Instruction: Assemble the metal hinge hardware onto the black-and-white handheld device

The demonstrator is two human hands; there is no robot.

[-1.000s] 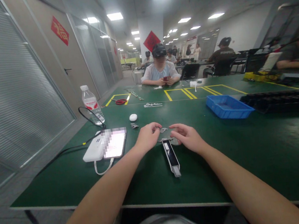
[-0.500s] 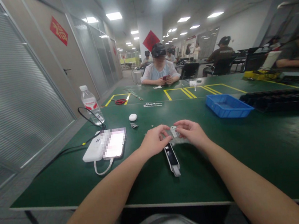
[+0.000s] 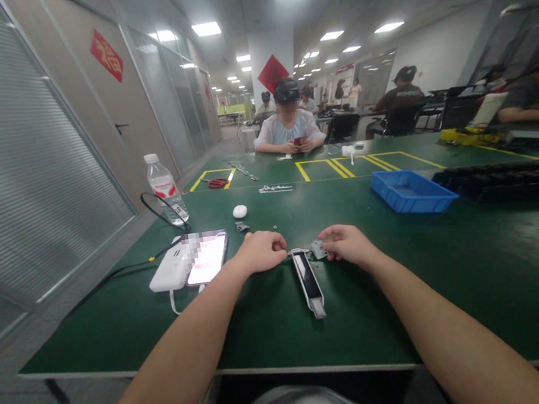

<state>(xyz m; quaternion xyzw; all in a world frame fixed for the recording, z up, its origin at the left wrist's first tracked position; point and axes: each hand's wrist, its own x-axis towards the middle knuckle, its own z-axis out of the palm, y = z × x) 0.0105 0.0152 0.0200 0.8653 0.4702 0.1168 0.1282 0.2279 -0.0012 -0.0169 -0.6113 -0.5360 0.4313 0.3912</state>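
Observation:
On the green table in front of me lies a long, narrow white device with a black face (image 3: 308, 280). Its far end sits between my hands. My left hand (image 3: 262, 252) is beside that end, fingers curled and thumb and fingertips pinched together. A thin piece seems to stick out from this pinch along the device's top edge, too small to name. Between the thumb and fingers of my right hand (image 3: 348, 244) is a small grey metal plate with holes (image 3: 319, 249), just right of the device's far end.
Left of my arms lie a phone (image 3: 210, 256) and a white power bank (image 3: 169, 268), with a water bottle (image 3: 166, 189) behind. Farther off are a white case (image 3: 240, 212), a small grey part (image 3: 241, 226), red-handled scissors (image 3: 217, 183) and a blue tray (image 3: 411, 200). A person (image 3: 289, 123) sits opposite.
My hands have moved apart and my left hand has shifted left. The small plate is now lower, held by my right hand alone. The device's far end has come into view.

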